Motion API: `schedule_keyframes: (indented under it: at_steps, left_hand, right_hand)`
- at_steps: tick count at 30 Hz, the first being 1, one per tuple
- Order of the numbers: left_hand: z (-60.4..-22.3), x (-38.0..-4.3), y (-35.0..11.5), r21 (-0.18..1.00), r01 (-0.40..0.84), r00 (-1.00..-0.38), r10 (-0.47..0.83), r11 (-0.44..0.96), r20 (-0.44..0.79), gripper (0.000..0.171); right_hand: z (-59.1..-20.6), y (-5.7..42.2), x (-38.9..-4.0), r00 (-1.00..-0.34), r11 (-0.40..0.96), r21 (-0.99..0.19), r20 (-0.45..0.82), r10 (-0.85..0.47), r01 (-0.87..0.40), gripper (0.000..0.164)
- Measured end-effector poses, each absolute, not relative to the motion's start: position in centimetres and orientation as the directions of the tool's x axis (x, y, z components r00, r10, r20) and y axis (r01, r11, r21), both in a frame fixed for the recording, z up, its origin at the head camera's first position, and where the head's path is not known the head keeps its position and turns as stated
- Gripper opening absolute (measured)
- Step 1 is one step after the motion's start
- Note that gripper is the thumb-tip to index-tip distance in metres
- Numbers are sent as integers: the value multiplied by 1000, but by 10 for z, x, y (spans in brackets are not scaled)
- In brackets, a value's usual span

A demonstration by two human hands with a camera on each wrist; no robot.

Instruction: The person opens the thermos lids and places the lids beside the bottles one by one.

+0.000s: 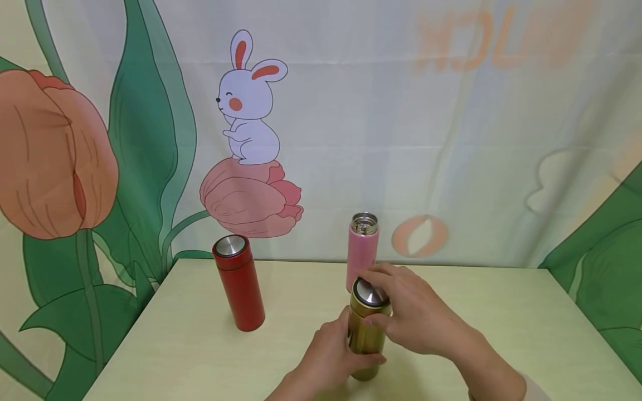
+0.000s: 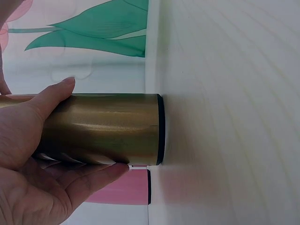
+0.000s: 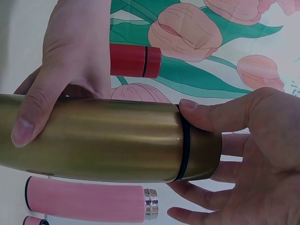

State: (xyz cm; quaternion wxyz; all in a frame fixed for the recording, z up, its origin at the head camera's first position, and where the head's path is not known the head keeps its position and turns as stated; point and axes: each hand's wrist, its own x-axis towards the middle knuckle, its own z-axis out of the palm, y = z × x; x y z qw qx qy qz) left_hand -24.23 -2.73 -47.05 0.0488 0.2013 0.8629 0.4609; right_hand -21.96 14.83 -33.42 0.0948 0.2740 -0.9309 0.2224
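Note:
A gold thermos flask (image 1: 366, 340) stands upright near the front of the table, its steel-topped lid (image 1: 371, 293) on. Around its lower body, my left hand (image 1: 328, 353) grips it, thumb on one side and fingers on the other. My right hand (image 1: 421, 312) holds the lid from above, with the thumb at the dark ring below it in the right wrist view. Just behind the gold flask is a pink thermos flask (image 1: 362, 250) with its bare metal mouth showing. In the left wrist view, the gold flask's black base (image 2: 161, 130) is at the tabletop.
To the left stands a red thermos flask (image 1: 241, 289) with its lid on. A small pink piece with a dark rim (image 3: 35, 221) lies by the pink flask's base in the right wrist view. Behind the pale table (image 1: 175, 345) hangs a printed curtain (image 1: 341, 111).

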Motion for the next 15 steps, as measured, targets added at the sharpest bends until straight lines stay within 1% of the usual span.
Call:
schedule_keyframes:
  at_steps: [5, 11, 15]
  left_hand:
    - [-470, -242, -27, 818, 301, -914, 393, 491, 100, 80]
    - [-469, -242, -27, 822, 293, -914, 395, 488, 91, 80]
    - [-469, -242, -27, 820, 295, -914, 395, 490, 93, 81]
  right_hand:
    - [-333, 152, -220, -825, 720, -403, 270, -497, -565, 67]
    - [-332, 158, -225, -815, 671, -471, 233, -531, -572, 65]
    - [-333, 160, -227, -811, 657, -489, 224, -541, -574, 64]
